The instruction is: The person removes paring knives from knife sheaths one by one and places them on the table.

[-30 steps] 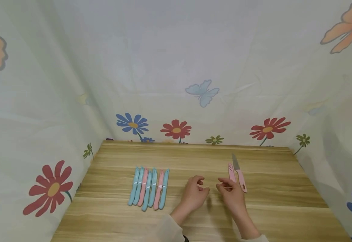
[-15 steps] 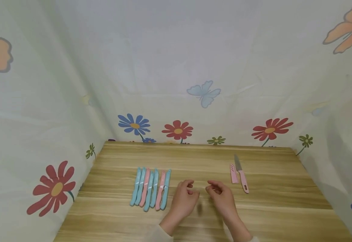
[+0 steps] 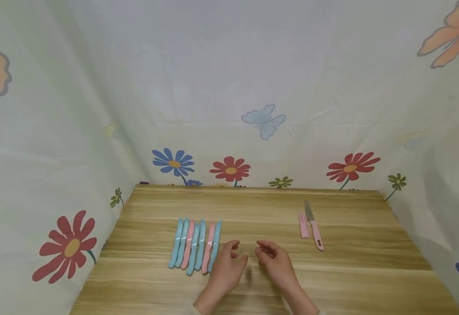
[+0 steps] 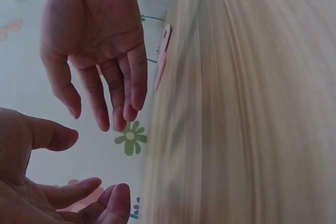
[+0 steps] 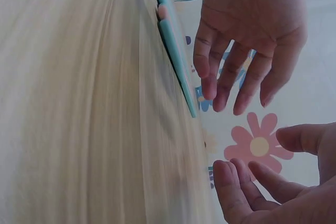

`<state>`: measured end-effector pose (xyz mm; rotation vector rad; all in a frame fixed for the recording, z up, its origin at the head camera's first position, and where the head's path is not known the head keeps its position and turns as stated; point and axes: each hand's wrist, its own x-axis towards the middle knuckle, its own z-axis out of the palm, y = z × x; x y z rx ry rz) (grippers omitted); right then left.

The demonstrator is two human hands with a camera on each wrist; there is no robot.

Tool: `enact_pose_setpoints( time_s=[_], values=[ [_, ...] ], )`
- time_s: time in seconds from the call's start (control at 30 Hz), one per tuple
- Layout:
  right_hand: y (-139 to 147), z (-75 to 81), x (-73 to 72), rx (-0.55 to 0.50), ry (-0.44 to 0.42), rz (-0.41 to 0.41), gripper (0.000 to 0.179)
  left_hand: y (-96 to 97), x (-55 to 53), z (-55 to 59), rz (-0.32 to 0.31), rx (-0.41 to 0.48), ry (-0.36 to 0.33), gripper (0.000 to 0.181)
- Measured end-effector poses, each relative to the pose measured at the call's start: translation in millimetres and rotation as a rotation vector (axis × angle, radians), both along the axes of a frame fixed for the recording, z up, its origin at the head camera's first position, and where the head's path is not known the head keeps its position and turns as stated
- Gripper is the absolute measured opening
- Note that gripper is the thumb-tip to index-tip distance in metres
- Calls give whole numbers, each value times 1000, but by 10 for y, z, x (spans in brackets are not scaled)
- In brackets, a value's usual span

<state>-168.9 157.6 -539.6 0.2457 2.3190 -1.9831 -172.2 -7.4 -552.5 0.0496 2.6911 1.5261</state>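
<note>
My left hand (image 3: 226,270) hovers over the table just right of a row of knives, partly covering the handle of the rightmost blue knife (image 3: 216,238). Facing it, my right hand (image 3: 278,267) is a short gap away; both have relaxed, slightly bent fingers and hold nothing. Several sheathed knives, blue and pink (image 3: 188,245), lie side by side in that row. Off to the right, a pink-handled knife (image 3: 316,236) lies with its blade bare, and a slotted pink sheath (image 3: 304,225) is beside it. Each wrist view shows the palms apart, with air between them.
A wood-grain table (image 3: 261,205) carries everything. Behind it and at both sides hangs a pale curtain (image 3: 198,78) printed with flowers and butterflies. The table's back edge meets the curtain.
Both hands have moved left and a little nearer the body, the left one coming up to the row of knives. The bare knife, sheath and row stay where they were.
</note>
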Motion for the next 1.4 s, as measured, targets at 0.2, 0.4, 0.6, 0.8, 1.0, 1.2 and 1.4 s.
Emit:
enact_pose_setpoints(
  time_s=[0.2,0.4,0.6,0.8,1.0,1.2,1.4],
  values=[
    [-67,-56,32,-60,-19,42,39,-134,78,2,39,-19,-15,54],
    [-195,-140,76,-123,-25,158,45,-257,133,12,77,-47,-12,56],
    [-361,-157,113,-174,-22,255,52,-362,197,41,105,-54,-9,59],
    [-499,-163,121,-222,-13,305,56,-429,214,-10,98,-55,-1,59],
    [-599,-197,119,-265,-37,330,56,-461,220,-30,94,-31,-35,61],
    [-686,-225,107,-307,-38,356,54,-467,231,-30,100,5,-49,61],
    [-722,-219,102,-319,-36,389,54,-466,248,-24,94,22,-50,62]
  ],
)
